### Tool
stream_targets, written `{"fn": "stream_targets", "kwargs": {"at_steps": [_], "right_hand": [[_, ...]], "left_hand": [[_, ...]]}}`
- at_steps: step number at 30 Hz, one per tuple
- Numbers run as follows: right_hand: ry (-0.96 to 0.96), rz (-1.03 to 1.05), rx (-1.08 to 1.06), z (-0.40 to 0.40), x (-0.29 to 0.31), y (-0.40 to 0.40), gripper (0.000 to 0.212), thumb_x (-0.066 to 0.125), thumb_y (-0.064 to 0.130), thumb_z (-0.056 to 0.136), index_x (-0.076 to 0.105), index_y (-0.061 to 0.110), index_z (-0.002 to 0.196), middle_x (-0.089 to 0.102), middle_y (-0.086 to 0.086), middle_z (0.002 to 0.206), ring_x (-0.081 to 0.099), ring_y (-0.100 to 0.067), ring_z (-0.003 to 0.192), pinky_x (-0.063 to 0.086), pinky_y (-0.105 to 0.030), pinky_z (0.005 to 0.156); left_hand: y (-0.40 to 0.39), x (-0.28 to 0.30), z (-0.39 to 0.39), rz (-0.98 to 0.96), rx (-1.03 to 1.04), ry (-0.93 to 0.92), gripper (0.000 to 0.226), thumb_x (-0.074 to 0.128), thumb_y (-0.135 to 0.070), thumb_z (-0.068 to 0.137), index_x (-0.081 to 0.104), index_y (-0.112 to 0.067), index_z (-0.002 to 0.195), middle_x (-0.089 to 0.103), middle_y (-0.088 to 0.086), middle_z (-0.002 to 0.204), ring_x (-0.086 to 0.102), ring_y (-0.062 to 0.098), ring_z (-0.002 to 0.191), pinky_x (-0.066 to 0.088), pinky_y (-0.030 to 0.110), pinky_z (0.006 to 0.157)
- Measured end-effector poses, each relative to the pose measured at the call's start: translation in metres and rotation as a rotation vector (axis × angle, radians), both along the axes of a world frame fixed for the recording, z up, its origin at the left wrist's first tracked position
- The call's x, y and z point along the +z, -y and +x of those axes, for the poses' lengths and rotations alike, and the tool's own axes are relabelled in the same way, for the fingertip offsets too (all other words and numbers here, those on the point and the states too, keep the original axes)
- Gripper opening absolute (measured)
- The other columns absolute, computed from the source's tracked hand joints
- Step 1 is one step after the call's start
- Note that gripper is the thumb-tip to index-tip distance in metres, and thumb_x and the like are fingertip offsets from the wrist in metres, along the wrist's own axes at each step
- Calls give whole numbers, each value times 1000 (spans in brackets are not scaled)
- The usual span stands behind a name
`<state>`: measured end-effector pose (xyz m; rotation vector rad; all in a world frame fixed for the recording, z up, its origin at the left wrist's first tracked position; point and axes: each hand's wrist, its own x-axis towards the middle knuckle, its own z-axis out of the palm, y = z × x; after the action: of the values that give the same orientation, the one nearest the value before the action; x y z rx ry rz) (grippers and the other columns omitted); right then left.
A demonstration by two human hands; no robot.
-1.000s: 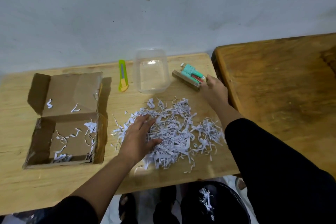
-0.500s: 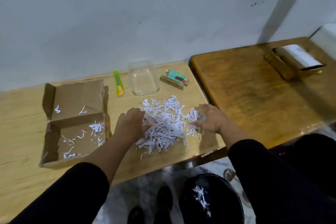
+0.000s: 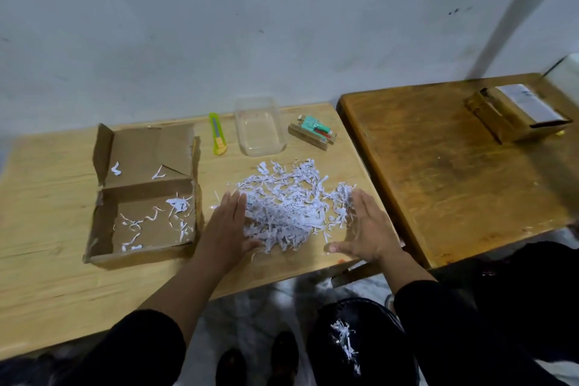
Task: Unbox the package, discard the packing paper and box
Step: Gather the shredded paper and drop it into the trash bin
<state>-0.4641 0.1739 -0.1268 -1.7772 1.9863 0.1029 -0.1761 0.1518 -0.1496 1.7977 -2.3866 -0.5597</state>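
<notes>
Since a moment ago both hands have spread wider: left hand (image 3: 230, 226) and right hand (image 3: 368, 229), fingers flat and extended, bracket the heap of white shredded packing paper (image 3: 288, 207) on the light wooden table (image 3: 47, 197), right of the open brown cardboard box (image 3: 145, 194).

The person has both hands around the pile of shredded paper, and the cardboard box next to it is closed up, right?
Not quite. The cardboard box is open, its lid folded back, with a few paper strips inside, as the head view shows. The left hand and right hand do flank the shredded paper.
</notes>
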Motion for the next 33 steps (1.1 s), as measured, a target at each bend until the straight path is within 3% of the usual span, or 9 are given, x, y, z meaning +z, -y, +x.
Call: {"fn": "stream_targets", "kwargs": {"at_steps": [8, 10, 15, 21, 24, 27, 29, 33], "right_hand": [[177, -45, 15, -16, -24, 20, 147, 78, 67, 45, -18, 22, 146, -23, 3, 156, -22, -14, 143, 0, -44, 121], [232, -66, 48, -17, -31, 27, 146, 80, 64, 44, -17, 23, 146, -23, 6, 155, -21, -12, 143, 1, -43, 121], [307, -48, 145, -8, -37, 46, 140, 85, 51, 50, -15, 29, 146, -20, 13, 155, -19, -5, 140, 3, -41, 121], [295, -65, 332, 11, -44, 76, 142, 84, 56, 45, -12, 31, 146, -15, 6, 158, -15, -13, 144, 4, -42, 121], [312, -132, 475, 21, -50, 88, 136, 75, 70, 44, -9, 35, 145, -8, -3, 159, -12, -16, 144, 4, -43, 118], [329, -92, 498, 32, -53, 93, 131, 68, 76, 45, -11, 43, 143, -4, 0, 159, -9, -18, 146, 2, -49, 117], [328, -87, 517, 35, -55, 93, 127, 67, 75, 48, -7, 40, 145, 4, -1, 159, -1, -20, 146, 5, -49, 118], [400, -167, 493, 37, -60, 88, 107, 64, 67, 59, 17, 29, 148, 27, -10, 151, 22, -27, 140, 22, -45, 115]], "left_hand": [[5, -23, -9, 76, 50, -90, 130, 75, -55, 62, -21, -13, 138, -18, 8, 154, -19, 26, 142, -2, 40, 117], [10, -27, -10, 117, 66, -122, 135, 74, -62, 56, -18, -13, 142, -19, 8, 154, -19, 27, 142, 0, 43, 118], [31, -35, -8, 144, 21, -180, 144, 48, -90, 35, -8, -18, 146, -11, 9, 157, -13, 25, 144, 5, 43, 117], [52, -38, -18, 127, -84, -197, 137, 42, -94, 40, -2, -21, 147, -6, 8, 157, -8, 22, 145, 6, 37, 116], [57, -33, -26, 82, -163, -228, 128, 57, -81, 52, 7, -13, 147, 1, 2, 154, -2, 19, 143, 6, 31, 115], [55, -29, -35, 82, -173, -289, 109, 80, -41, 64, 15, -6, 145, 9, 4, 152, 5, 15, 140, 11, 24, 114], [55, -31, -37, 77, -156, -309, 103, 82, -32, 66, 21, -6, 144, 22, 13, 152, 15, 16, 139, 16, 25, 114], [53, -32, -38, 23, -111, -348, 84, 81, -24, 69, 38, -6, 138, 49, 16, 139, 46, 26, 129, 31, 24, 107]]}}
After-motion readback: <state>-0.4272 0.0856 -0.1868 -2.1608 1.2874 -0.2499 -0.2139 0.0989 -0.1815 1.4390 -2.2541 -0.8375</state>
